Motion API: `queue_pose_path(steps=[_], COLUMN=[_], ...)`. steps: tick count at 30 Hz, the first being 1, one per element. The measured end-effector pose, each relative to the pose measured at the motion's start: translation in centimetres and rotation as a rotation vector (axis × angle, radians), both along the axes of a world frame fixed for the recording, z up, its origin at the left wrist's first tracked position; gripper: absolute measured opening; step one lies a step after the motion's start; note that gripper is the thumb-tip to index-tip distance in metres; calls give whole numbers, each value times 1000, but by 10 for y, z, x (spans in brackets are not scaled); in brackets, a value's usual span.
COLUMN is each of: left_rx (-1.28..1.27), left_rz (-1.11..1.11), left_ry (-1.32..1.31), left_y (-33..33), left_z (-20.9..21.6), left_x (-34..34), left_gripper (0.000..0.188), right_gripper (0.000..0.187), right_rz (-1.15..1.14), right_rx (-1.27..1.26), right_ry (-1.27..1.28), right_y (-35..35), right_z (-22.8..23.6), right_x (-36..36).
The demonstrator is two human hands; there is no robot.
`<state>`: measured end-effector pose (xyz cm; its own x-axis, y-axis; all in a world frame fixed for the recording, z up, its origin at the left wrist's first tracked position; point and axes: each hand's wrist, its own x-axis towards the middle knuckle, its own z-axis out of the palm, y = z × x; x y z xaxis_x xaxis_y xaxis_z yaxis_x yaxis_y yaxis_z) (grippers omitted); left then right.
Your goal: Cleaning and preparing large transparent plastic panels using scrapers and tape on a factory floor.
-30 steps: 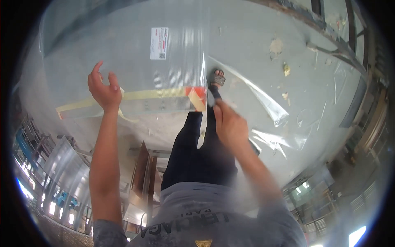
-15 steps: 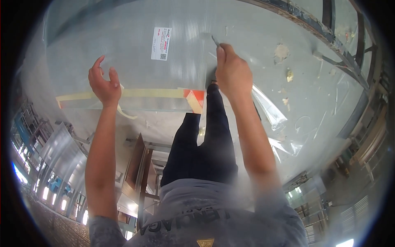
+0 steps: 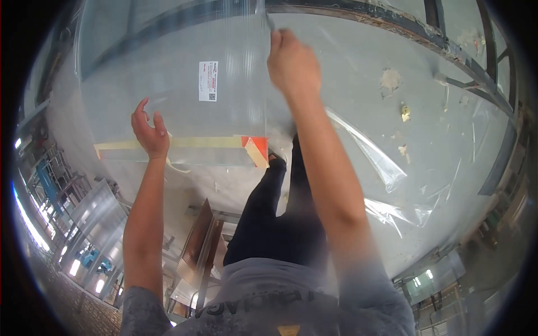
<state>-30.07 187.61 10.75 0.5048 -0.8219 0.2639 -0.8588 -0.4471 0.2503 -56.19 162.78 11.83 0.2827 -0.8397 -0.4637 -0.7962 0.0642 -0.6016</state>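
A large translucent ribbed plastic sheet (image 3: pixel 151 78) spreads in front of me, with a white printed label (image 3: pixel 208 73) on it. Pale yellow tape (image 3: pixel 196 142) runs along its near edge to an orange-red corner patch (image 3: pixel 261 147). Over the sheet's near left part, my left hand (image 3: pixel 150 130) is open, its fingers curled and apart, holding nothing. Out at the sheet's far right edge, my right hand (image 3: pixel 295 61) is closed around a slim, dark, knife-like tool (image 3: pixel 269 21). Its tip is at that edge; whether it touches is too blurred to tell.
Crumpled clear film (image 3: pixel 372 151) lies on the floor to the right, near yellowish scraps (image 3: pixel 405 113). A dark metal frame (image 3: pixel 392 19) crosses the far side. Brown panels (image 3: pixel 196 238) stand behind, left of my legs, and shiny sheets (image 3: pixel 98 215) lean farther left.
My right hand has moved the tool farther away along the sheet's right edge. My left hand stays open over the sheet. The view and my legs have shifted.
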Motion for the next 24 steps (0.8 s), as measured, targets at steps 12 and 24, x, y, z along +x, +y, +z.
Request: queue_pose_path(steps=[12,24], left_rx=[24,-106], left_rz=[126,105], left_ry=[108,72], left_y=[5,6], left_z=[2,-4], left_x=[4,8], left_gripper=[40,47], right_gripper=[46,27], right_rz=[88,-48], right_rx=[222,-299], right_ry=[-20,-162], right_y=[147,20], right_z=[-84,-26], right_x=[-96,-12])
